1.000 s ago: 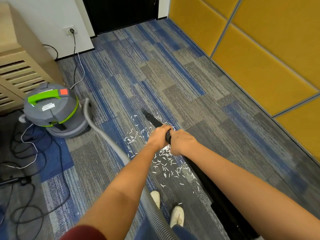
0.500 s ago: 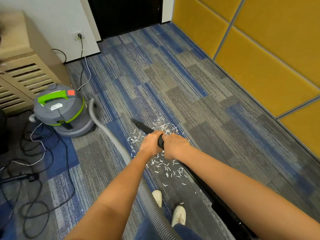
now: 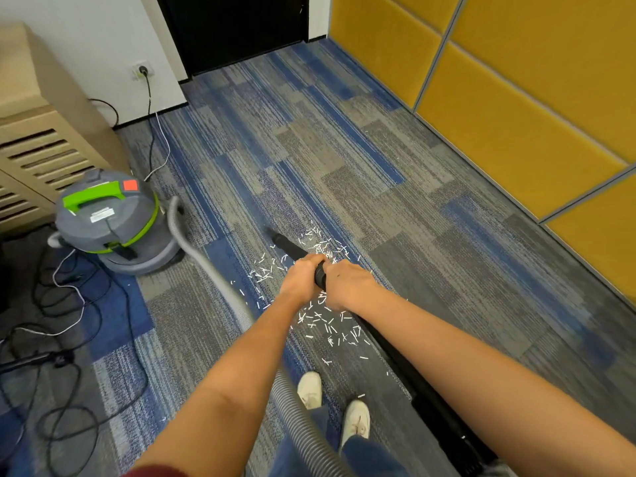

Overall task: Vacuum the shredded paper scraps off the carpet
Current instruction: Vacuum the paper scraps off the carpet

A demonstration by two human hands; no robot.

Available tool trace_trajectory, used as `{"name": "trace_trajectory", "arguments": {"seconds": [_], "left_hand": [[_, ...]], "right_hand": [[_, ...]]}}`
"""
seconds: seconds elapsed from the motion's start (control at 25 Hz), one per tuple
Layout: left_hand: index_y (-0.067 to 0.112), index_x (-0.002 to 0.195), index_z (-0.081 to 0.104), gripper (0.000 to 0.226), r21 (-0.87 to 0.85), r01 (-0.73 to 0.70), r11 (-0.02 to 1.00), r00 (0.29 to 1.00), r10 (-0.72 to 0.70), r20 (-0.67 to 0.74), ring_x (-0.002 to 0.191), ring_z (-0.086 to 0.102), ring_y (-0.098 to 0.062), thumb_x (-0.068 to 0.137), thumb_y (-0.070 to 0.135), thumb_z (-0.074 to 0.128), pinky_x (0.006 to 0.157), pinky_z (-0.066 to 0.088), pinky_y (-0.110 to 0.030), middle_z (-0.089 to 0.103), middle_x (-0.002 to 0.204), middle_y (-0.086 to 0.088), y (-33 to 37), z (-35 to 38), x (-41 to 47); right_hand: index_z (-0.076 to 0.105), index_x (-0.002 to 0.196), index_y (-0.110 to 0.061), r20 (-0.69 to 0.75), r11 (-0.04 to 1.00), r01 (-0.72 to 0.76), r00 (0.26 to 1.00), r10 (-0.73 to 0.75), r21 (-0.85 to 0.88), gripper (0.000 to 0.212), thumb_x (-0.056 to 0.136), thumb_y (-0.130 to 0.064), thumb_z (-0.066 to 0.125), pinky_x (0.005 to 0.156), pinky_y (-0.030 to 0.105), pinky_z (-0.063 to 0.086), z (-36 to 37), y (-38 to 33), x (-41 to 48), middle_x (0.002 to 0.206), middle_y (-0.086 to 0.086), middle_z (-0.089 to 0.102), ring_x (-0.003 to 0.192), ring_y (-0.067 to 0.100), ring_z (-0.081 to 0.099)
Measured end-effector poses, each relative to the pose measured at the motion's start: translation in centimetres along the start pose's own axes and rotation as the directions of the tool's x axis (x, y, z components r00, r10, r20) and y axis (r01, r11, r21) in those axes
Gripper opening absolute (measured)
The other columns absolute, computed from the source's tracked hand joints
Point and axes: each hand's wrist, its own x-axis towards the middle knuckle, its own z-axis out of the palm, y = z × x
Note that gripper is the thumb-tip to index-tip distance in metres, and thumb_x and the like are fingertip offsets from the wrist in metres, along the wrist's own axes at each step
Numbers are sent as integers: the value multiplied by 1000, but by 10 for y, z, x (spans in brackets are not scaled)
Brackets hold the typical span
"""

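mostly undone: both hands wrap the black wand [image 3: 289, 245], left hand [image 3: 300, 277] ahead, right hand [image 3: 347, 284] just behind. nozzle tip sits on the carpet [image 3: 395, 215] at the far left edge of the paper scraps [image 3: 327, 325]. scraps lie scattered beside the tip, under the hands, back toward the shoes [image 3: 356, 421]. bulk of the pickup left.

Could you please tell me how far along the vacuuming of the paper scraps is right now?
Early on. Done: little that shows; no cleared strip stands out. In hand: the left hand and right hand grip the black wand, its nozzle at the patch's far edge. Left: paper scraps lie thick on the carpet from the nozzle back towards the shoes.
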Motion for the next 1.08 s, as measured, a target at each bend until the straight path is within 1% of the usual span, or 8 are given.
{"name": "trace_trajectory", "arguments": {"seconds": [0.2,0.44,0.56,0.68,0.76,0.88,1.0,1.08], "left_hand": [[18,112,60,33,20,-4,1000,1000,3,28,99,58,-27,84,0,53,87,47,-39,59,112,-5,-12,-1,7],[17,114,61,35,53,-15,999,999,12,43,100,59,-28,83,0,55,87,48,-39,60,117,-5,7,4,14],[20,108,60,35,65,-9,998,999,7,33,95,61,-27,79,1,59,83,50,-42,61,111,-3,-4,6,10],[19,104,61,35,49,-4,999,999,2,50,92,60,-25,78,-4,57,82,49,-35,61,109,-3,-12,6,5],[17,105,61,33,53,-14,999,999,11,52,92,60,-26,80,-4,56,83,49,-36,61,108,-3,-12,6,3],[14,110,62,34,12,-65,998,996,64,69,96,60,-25,80,-2,57,86,48,-34,62,111,-5,3,8,4],[11,108,62,31,-57,-106,993,985,113,131,95,60,-24,80,-2,60,82,45,-29,63,110,-9,30,18,7],[11,106,63,28,-50,-149,988,972,156,178,95,61,-26,80,2,61,80,44,-29,63,109,-10,47,27,8]], "right_hand": [[39,136,-6,7,996,-14,1000,13,83,51,90,-8,60,91,34,47,8,-8,9,132,9,49,121,26,52],[40,136,-7,24,998,-36,999,34,50,54,87,-8,63,89,35,48,-2,9,7,129,9,49,117,27,54],[41,137,-8,16,999,-19,1000,18,40,55,86,-9,63,85,33,48,2,6,6,127,8,52,115,26,56],[38,139,-7,33,997,-21,999,18,73,56,88,-11,62,92,36,47,8,-1,3,131,10,48,120,28,53],[34,141,-6,43,996,-31,999,27,88,60,89,-13,63,94,37,46,9,-3,0,134,10,45,123,28,50],[36,140,-5,28,990,-86,996,83,109,55,90,-9,60,95,35,46,6,2,-6,135,7,47,124,26,50],[35,140,-1,20,982,-154,988,153,113,53,91,-6,55,98,37,45,3,16,-17,137,9,46,127,27,47],[35,139,0,29,973,-202,979,200,109,52,91,-6,56,100,39,45,3,27,-25,137,10,46,127,28,47]]}}
